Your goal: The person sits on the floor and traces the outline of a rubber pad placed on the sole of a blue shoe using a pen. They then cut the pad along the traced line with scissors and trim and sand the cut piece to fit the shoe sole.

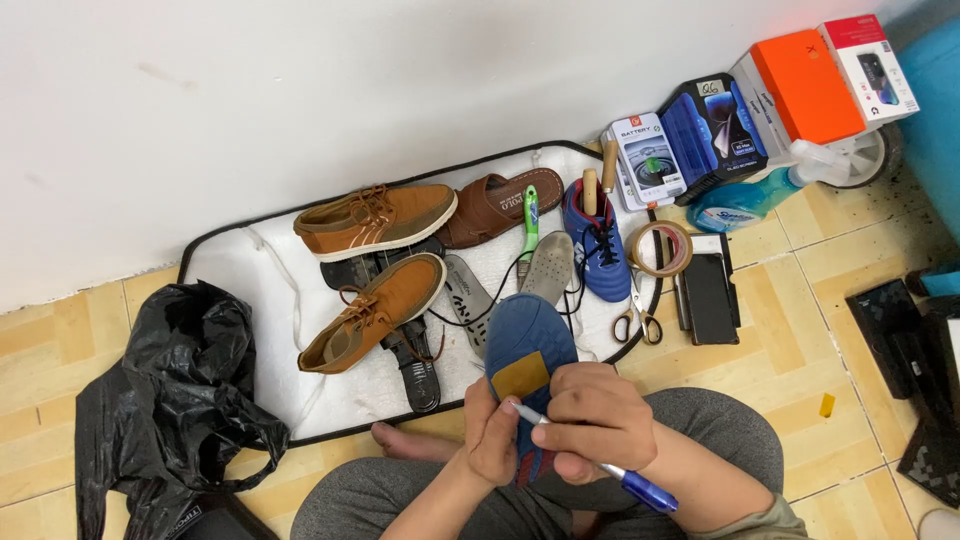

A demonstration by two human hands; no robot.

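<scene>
Left hand [492,440] is clamped on a blue shoe [528,350] sole-up, right hand [592,420] pinching a blue pen [600,466] over its tan patch [520,376].

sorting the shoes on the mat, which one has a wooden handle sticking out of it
The blue shoe at the mat's right end. A wooden handle stands in its opening; the two tan shoes and the brown sandal hold nothing.

— What's down on that tiled floor [800,330]?
— A white mat [240,270] against the wall, a crumpled black plastic bag [170,390], a roll of tape [662,248], scissors [638,318], and boxes [760,110] stacked by the wall.
</scene>
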